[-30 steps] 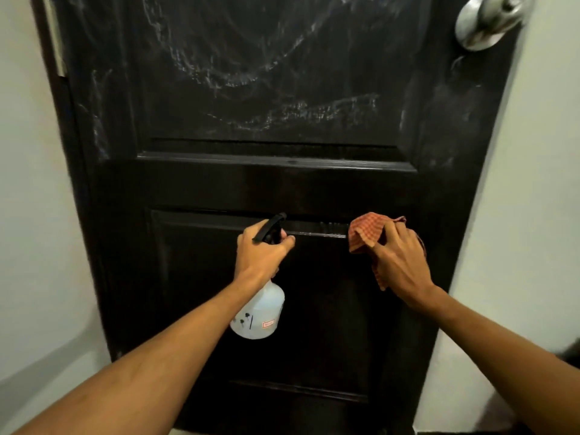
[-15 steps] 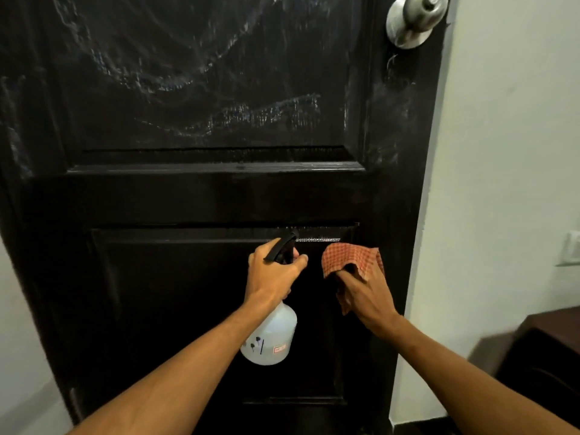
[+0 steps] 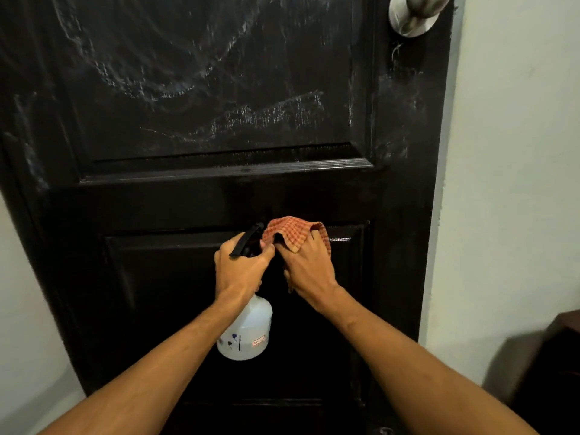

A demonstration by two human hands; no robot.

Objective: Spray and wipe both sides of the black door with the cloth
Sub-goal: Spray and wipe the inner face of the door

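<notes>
I see the black door (image 3: pixel 219 120) filling most of the frame, its upper panel streaked with whitish smears. The orange checked cloth (image 3: pixel 292 233) sits bunched at centre, pressed against the lower panel's top edge. The white spray bottle (image 3: pixel 244 334) with black trigger hangs just left of it.

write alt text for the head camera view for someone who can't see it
A person's right hand presses an orange checked cloth against a black panelled wooden door at the lower panel's top edge, while the left hand grips a white plastic spray bottle. Whitish smears streak the upper panel, below a round silver doorknob.
</notes>
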